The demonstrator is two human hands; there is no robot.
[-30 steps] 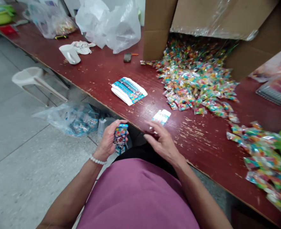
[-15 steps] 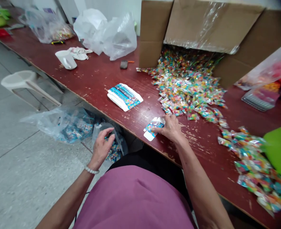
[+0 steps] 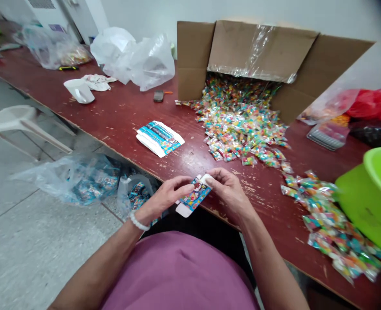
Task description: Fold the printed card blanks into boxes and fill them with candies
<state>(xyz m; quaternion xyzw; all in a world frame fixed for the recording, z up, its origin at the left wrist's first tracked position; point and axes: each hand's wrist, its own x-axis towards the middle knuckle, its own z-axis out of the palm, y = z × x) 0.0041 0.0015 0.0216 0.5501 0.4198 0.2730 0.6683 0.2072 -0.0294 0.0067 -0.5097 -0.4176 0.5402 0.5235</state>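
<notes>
A small printed carton (image 3: pixel 195 194) with white end flaps is held between both hands at the table's front edge. My left hand (image 3: pixel 171 193) pinches its left side, with the thumb on the printed face. At the upper right end, my right hand (image 3: pixel 226 185) grips the carton by a white flap. A stack of flat printed cartons (image 3: pixel 160 137) lies on the red table (image 3: pixel 122 112) just beyond. Small wrapped candy packets (image 3: pixel 238 125) spill from an open cardboard box (image 3: pixel 261 51) behind my hands.
A green basin (image 3: pixel 368 202) stands at the right beside more packets. White plastic bags (image 3: pixel 151 60), a white mug (image 3: pixel 79 91) and a small brush (image 3: pixel 158 96) are on the table. Below on the floor sit bags of filled cartons (image 3: pixel 96 181) and a white stool (image 3: pixel 12 118).
My left hand has moved right and taken hold of the carton. My right hand has lifted the carton off the table towards my body. The camera view has shifted.
</notes>
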